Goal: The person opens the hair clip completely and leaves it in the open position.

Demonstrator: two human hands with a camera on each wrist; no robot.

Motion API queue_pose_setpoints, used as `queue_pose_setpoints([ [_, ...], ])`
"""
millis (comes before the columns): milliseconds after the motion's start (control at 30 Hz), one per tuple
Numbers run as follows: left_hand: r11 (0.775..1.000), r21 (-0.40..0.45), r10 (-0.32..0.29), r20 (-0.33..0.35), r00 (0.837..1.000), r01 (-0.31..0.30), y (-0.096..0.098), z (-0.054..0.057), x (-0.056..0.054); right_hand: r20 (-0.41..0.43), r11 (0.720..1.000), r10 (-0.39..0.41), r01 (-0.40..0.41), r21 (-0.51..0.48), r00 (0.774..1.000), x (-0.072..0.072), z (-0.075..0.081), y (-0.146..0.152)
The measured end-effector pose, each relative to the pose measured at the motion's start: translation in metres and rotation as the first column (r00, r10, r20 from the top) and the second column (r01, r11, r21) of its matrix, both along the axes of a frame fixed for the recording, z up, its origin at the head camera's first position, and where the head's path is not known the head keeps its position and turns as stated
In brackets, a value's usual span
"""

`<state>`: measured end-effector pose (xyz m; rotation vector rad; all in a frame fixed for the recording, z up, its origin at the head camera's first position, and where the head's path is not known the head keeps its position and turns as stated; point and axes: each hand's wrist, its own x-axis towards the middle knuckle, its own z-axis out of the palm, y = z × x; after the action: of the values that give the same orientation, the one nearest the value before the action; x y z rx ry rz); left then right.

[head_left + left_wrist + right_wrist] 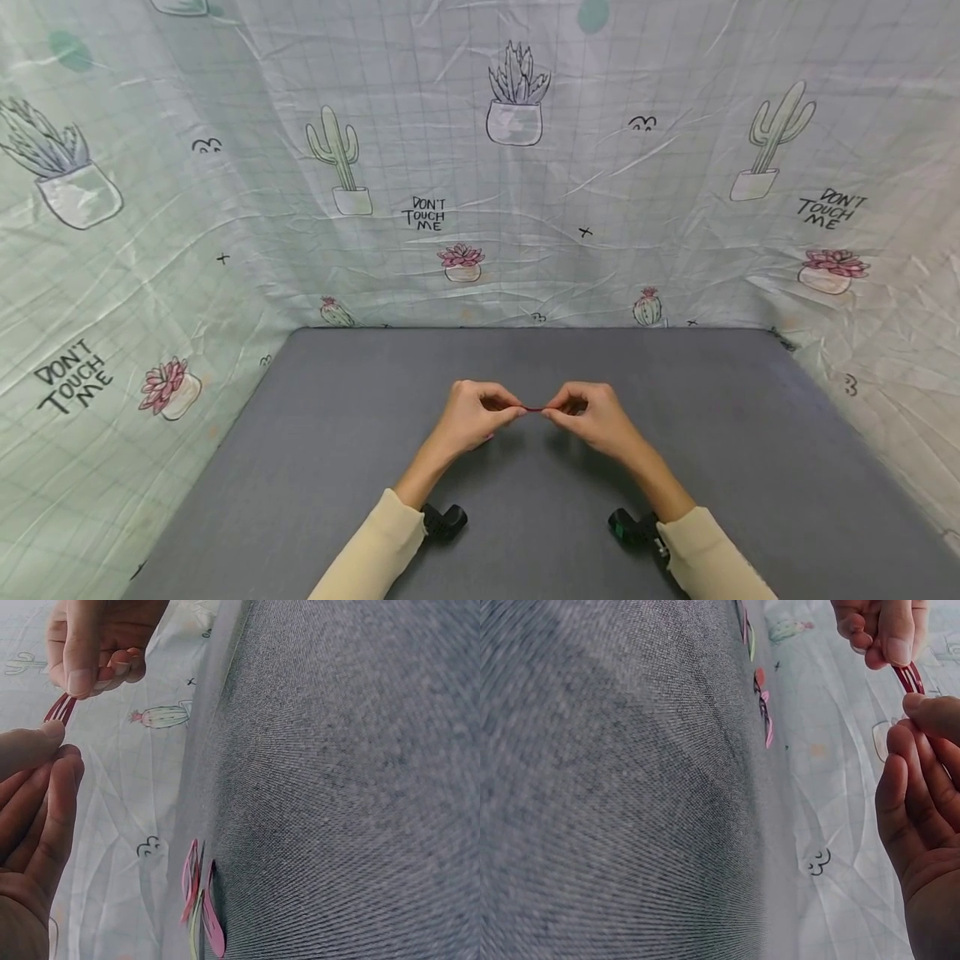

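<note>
A slim dark red snap hair clip (533, 409) is stretched between both hands above the grey table. My left hand (471, 417) pinches one end between thumb and fingers, and my right hand (592, 417) pinches the other end the same way. In the left wrist view, the slotted middle of the red clip (60, 709) shows between the two thumbs; its ends are hidden under the fingertips. The right wrist view shows the same red clip (910, 678) with light gaps between its strips.
On the grey table (337, 433) lie several other hair clips, among them a pink clip (213, 919) and a coral one (760, 677); the left hand mostly covers them in the head view. Cactus-print cloth (525, 183) hangs round the back and sides. Each wrist carries a black camera (446, 523).
</note>
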<state>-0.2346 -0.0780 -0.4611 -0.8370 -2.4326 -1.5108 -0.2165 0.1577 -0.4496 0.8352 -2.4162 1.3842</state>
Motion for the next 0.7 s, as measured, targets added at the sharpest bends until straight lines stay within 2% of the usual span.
queue_pose_setpoints([
  [133, 1.0, -0.01, -0.002, 0.0, 1.0, 0.002, 0.0, 0.001, 0.0, -0.01, 1.0, 0.015, -0.016, -0.01, 1.0, 0.008, 0.014, -0.003],
  [233, 1.0, -0.008, -0.004, 0.006, 1.0, 0.004, 0.0, 0.002, 0.0, -0.013, 1.0, 0.014, -0.014, -0.007, 1.0, 0.009, 0.016, -0.004],
  [500, 1.0, -0.005, -0.015, 0.005, 1.0, 0.015, 0.0, 0.001, -0.002, -0.014, 1.0, -0.018, 0.018, 0.02, 1.0, -0.008, -0.012, 0.002],
  [700, 1.0, 0.004, -0.018, -0.009, 1.0, 0.018, -0.001, 0.001, -0.004, -0.023, 1.0, -0.018, 0.018, 0.02, 1.0, -0.011, -0.014, 0.003],
])
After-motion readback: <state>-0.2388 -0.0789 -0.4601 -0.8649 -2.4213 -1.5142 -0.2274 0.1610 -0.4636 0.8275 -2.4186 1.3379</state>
